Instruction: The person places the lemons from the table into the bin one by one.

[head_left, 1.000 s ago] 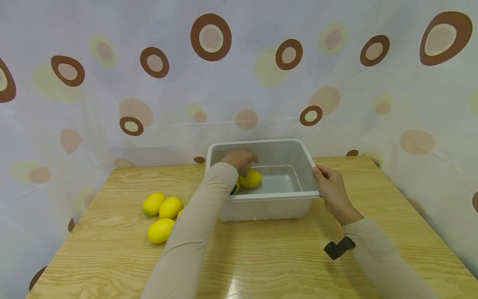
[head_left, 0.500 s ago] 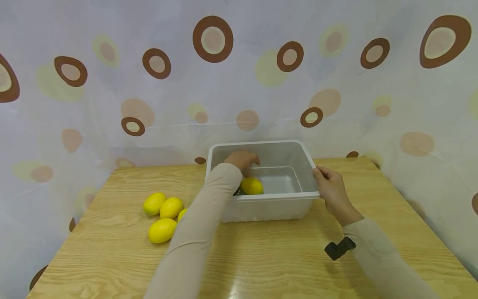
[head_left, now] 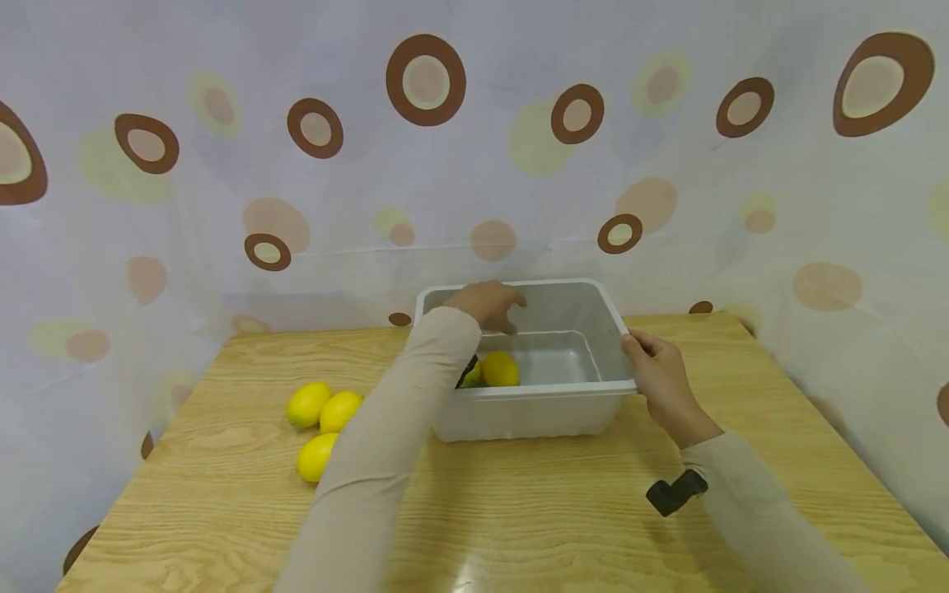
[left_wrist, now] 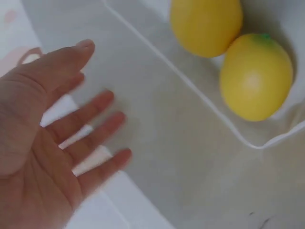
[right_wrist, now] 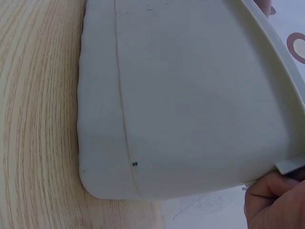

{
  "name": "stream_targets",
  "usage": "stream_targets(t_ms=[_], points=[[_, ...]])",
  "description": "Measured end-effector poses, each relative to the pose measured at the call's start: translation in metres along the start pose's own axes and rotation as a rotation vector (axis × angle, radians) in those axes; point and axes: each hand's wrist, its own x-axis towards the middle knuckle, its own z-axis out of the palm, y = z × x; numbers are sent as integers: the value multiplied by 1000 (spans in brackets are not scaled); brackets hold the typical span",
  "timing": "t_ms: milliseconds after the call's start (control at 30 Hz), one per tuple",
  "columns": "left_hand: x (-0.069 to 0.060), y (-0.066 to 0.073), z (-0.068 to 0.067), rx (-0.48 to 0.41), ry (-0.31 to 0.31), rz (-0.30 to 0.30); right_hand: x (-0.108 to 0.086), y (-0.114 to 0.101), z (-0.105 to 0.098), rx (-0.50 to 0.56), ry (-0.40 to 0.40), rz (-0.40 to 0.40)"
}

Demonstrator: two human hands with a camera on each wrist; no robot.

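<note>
Box, one, pale plastic, open-topped, near the far edge of the table. Lemons in box, two, yellow, touching, at its near left corner. Loose lemons, three showing, toward the table's left edge, partly behind a sleeve. Left hand: fingers spread, nothing held, over the box's left end. Right hand: fingers curled, gripping the rim by the near right corner.

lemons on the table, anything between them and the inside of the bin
Yes: the bin has a raised wall facing the lemons outside it. In the head view, the left sleeve also crosses there, partly covering them.
</note>
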Motion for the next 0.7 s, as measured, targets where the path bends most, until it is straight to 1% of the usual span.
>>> stream_targets(t_ms=[167,300,400,533,633,700], points=[[-9,2,-16,-22,-18,-23,1,2,-2,-9,-3,-5],[-18,4,-28,-37,5,-35,1,2,-2,0,-3,-7],[-25,4,-35,-28,30,-30,1,1,-3,6,2,-11],[-36,0,-39,-12,46,11,1,2,-3,4,-3,-12],[-47,-8,-38,-15,66,41,2,2,-2,0,-9,-6],[-56,-15,-37,-26,88,43,2,2,-1,-1,-15,0]])
